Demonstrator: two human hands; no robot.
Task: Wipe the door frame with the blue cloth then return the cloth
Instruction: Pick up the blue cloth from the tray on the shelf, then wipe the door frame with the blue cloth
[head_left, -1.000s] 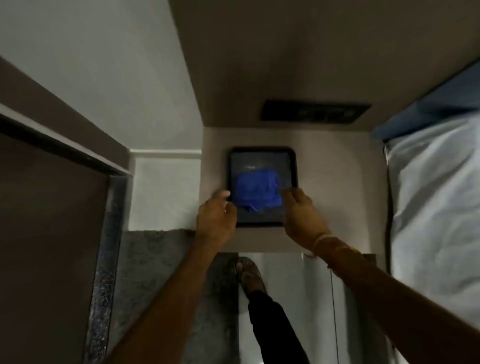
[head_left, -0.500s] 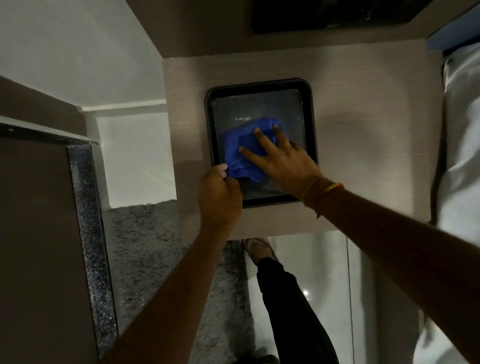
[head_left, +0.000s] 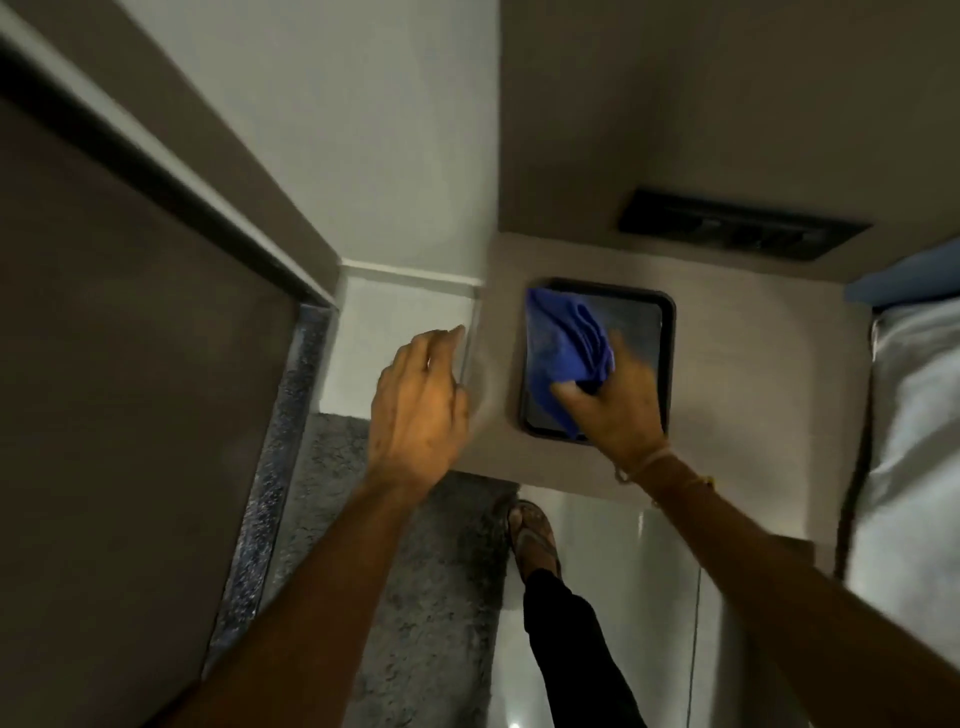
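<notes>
The blue cloth (head_left: 563, 358) hangs bunched from my right hand (head_left: 618, 400), which grips it just above a dark tray (head_left: 667, 353) on a light wooden side table (head_left: 737, 395). My left hand (head_left: 421, 405) hovers left of the table's edge, fingers loosely apart and holding nothing. The door frame (head_left: 171, 187), a dark strip with a pale edge, runs diagonally on the left beside the brown door (head_left: 104, 415).
A speckled threshold strip (head_left: 270, 478) lies at the door's foot, with a grey rug (head_left: 415, 597) beside it. My sandalled foot (head_left: 532, 535) stands on the glossy floor. A bed with pale bedding (head_left: 914, 441) fills the right. A black switch panel (head_left: 743, 234) sits on the wall.
My right hand has closed on the cloth and lifted it off the tray. My left hand has let go and moved left, away from the tray. The view has tilted towards the door.
</notes>
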